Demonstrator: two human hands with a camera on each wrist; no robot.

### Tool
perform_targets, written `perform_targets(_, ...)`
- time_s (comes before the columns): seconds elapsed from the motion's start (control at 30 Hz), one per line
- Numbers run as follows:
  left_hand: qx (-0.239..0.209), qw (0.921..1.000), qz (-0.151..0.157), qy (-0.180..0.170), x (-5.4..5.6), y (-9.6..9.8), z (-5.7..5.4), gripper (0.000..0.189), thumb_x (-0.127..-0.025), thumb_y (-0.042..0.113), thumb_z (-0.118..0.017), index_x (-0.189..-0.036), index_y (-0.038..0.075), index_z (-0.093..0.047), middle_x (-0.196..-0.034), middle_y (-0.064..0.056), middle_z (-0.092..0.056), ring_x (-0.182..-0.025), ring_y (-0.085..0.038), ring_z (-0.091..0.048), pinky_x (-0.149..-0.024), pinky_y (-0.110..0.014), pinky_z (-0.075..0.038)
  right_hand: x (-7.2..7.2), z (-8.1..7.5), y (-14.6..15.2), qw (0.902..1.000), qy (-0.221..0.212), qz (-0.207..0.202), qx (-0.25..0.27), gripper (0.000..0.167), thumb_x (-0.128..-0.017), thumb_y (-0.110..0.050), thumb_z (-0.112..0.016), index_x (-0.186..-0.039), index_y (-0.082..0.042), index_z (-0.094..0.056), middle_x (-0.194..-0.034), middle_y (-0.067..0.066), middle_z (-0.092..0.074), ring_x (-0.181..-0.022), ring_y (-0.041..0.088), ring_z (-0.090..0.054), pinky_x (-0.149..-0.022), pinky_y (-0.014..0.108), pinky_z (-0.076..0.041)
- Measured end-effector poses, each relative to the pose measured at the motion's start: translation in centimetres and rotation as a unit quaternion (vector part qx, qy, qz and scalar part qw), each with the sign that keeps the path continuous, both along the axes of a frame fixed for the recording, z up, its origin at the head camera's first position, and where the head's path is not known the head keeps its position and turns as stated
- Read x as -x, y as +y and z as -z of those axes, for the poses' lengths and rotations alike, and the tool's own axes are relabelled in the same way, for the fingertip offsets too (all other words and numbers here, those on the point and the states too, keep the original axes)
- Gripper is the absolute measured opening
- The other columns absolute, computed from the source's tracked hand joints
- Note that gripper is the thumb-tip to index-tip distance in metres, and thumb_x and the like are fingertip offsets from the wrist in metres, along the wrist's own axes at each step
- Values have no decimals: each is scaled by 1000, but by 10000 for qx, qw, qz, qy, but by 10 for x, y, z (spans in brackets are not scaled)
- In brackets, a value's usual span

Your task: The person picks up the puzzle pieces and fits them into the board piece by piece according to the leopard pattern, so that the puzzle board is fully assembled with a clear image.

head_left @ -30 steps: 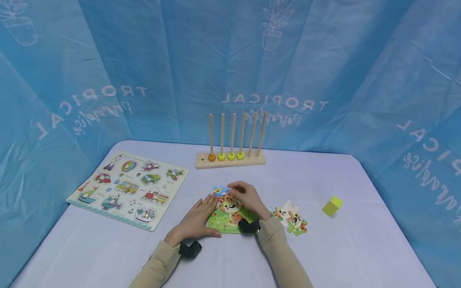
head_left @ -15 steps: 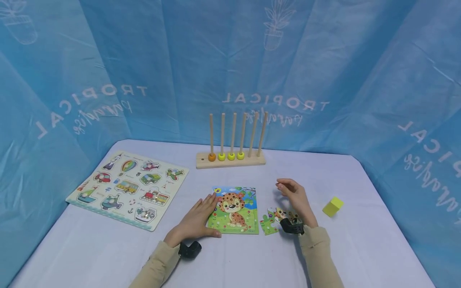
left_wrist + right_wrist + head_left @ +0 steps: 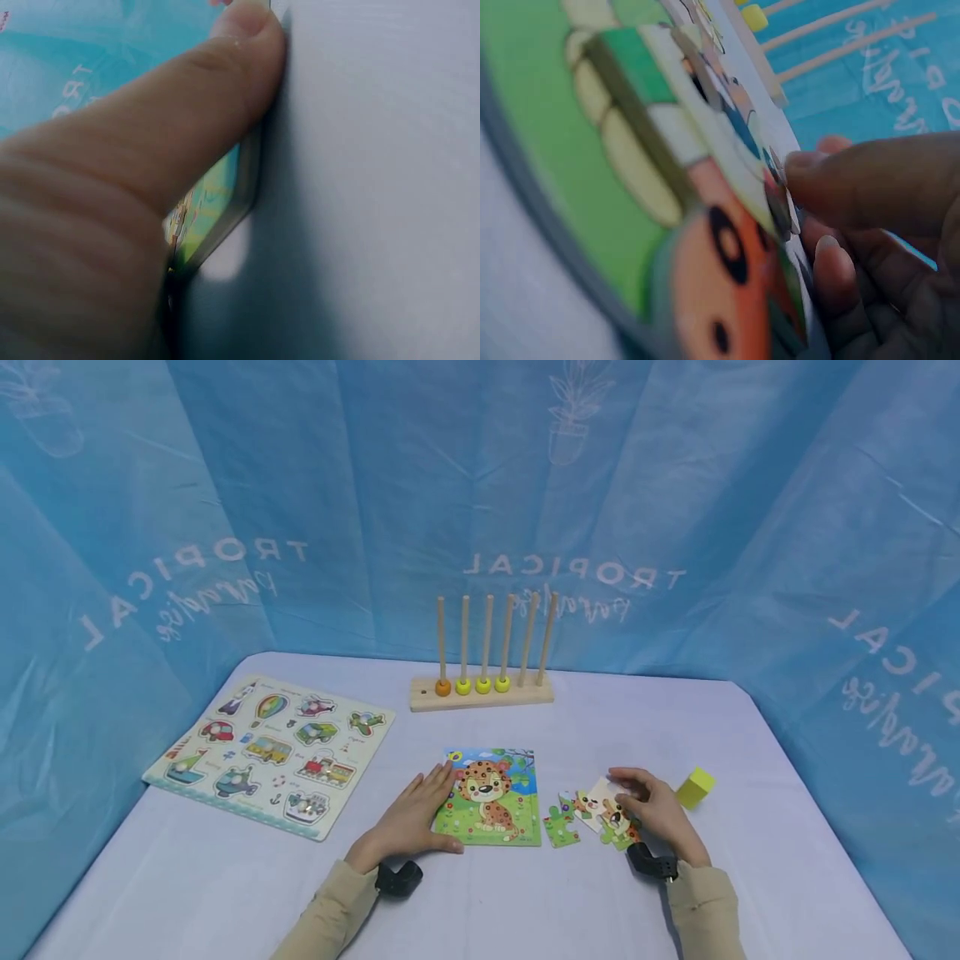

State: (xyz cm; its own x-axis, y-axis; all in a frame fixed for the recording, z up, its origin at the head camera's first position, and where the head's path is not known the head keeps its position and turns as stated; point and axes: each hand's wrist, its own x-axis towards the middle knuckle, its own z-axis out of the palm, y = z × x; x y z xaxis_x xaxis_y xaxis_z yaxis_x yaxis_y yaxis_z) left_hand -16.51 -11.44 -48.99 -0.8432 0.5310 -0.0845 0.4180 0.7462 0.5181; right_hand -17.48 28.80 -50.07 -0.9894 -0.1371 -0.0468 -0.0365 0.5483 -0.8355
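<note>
A square leopard puzzle [image 3: 487, 797] lies in its tray in front of me. My left hand [image 3: 408, 814] rests flat along its left side, fingers spread. In the left wrist view its thumb [image 3: 202, 90] lies along the edge of the puzzle tray [image 3: 247, 180]. Several loose puzzle pieces [image 3: 561, 827] lie in a small overlapping heap to the right. Over the heap's right side is my right hand [image 3: 660, 814], its fingers loosely bent and a gap between thumb and forefinger. In the right wrist view the thumb tip reaches the edge of the stacked pieces [image 3: 682, 127].
A yellow block [image 3: 696, 787] stands just behind the right hand. At the back is a wooden peg stand [image 3: 480, 697] with tall rods and several beads. A vehicle peg puzzle board [image 3: 273, 756] lies at the left. Blue curtains [image 3: 420, 485] surround the white table [image 3: 480, 902].
My right hand has left the leopard puzzle and moved right, then down to the far side of the loose pieces. The left hand has stayed on the puzzle's left side.
</note>
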Motion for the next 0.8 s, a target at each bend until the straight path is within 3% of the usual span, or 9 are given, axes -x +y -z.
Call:
perform_targets(0.13, 22, 10000, -16, -8, -1, 0, -1, 111, -76, 54, -75, -153, -1, -16, -162, -18, -11, -151, -34, -10, -124, -53, -8, 0, 2, -2, 9975, 328, -566, -262, 57, -86, -17, -74, -137, -8, -53, -136, 17, -53, -111, 24, -55, -90, 27, -50)
perform_targets(0.27, -3, 10000, -35, -14, -1, 0, -1, 111, -76, 53, -75, -153, -1, -17, -162, -18, -11, -151, -35, -10, -124, -53, -8, 1, 3, -7, 9943, 427, -774, -590, 76, -78, -28, -82, -143, -10, -47, -139, 15, -50, -123, 31, -47, -102, 41, -44)
perform_targets(0.33, -9, 10000, -43, -14, -1, 0, -1, 111, -76, 53, -75, -153, -1, -17, -162, -18, -11, -151, -35, -10, -124, -53, -8, 2, 2, -8, 9941, 428, -717, -689, 75, -80, -29, -79, -144, -10, -45, -136, 15, -51, -119, 30, -48, -99, 42, -45)
perform_targets(0.5, -44, 10000, -50, 34, -1, 0, 0, 111, -75, 52, -76, -153, -1, -18, -162, -18, -12, -151, -36, -11, -124, -53, -9, 2, 1, -8, 9972, 379, -391, -521, 59, -91, -24, -68, -143, -9, -46, -128, 15, -57, -106, 24, -50, -83, 32, -47)
perform_targets(0.7, -39, 10000, -21, 82, -2, 0, 1, 111, -75, 52, -76, -153, -2, -18, -162, -19, -12, -150, -37, -12, -123, -54, -10, 1, 2, -10, 9975, 299, -179, -609, 66, -83, -21, -77, -142, -13, -48, -127, 11, -59, -106, 20, -51, -88, 30, -48)
perform_targets(0.8, -25, 10000, -10, 67, -2, 0, 0, 111, -75, 53, -76, -153, -2, -18, -162, -19, -12, -151, -36, -11, -123, -54, -9, 1, 1, -12, 9977, 260, 18, -619, 64, -82, -15, -77, -140, -13, -50, -122, 11, -61, -95, 17, -53, -78, 27, -49)
